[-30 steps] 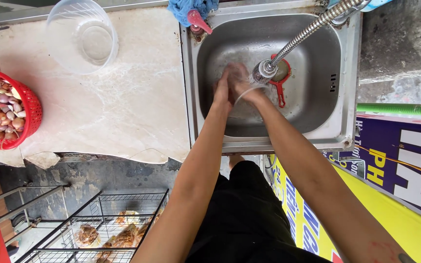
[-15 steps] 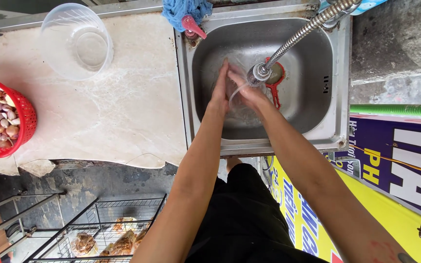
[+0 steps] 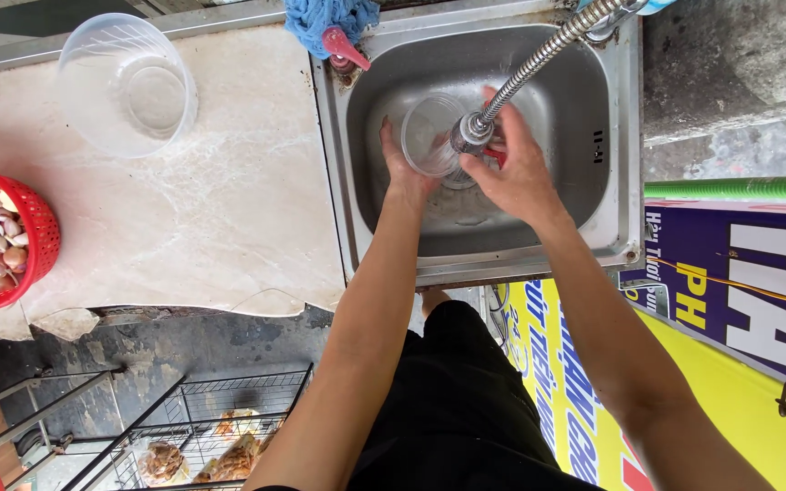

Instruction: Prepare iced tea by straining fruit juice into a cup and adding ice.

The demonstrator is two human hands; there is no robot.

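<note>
Over the steel sink (image 3: 611, 182) beside the table (image 3: 184, 227), your left hand (image 3: 402, 168) and right hand (image 3: 516, 173) both close their grip on the clear cup (image 3: 429, 136), held under the flexible faucet (image 3: 539, 64).

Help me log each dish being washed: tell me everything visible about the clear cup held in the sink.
The clear cup looks like thin see-through plastic, round, with a wide rim. It lies tilted on its side, mouth toward the camera, inside the steel sink, right beside the nozzle of the flexible metal faucet hose. The left hand grips its left edge with the fingers; the right hand is at its right side by the nozzle. It appears empty; whether water is on it cannot be told.
</note>
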